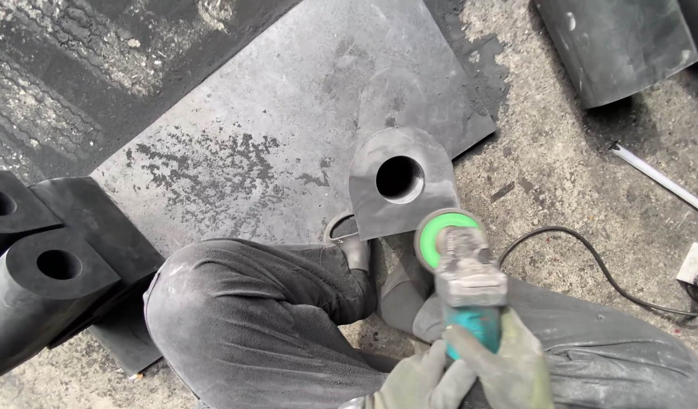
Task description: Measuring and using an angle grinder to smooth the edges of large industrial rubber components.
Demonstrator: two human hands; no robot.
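An angle grinder [464,273] with a teal body and a green disc guard is gripped by both gloved hands. My right hand [512,367] wraps the teal handle from the right. My left hand [417,379] holds it from below left. The grinder's disc sits at the near right edge of a black rubber block [398,208] with a round hole through it, standing upright on the ground. My shoes press against the block's near side.
A large dark rubber sheet [273,129] lies under the block. More black rubber blocks with holes [46,273] sit at the left. A black power cable [591,265] runs right to a socket box [697,265]. A white tube [659,178] lies on the concrete.
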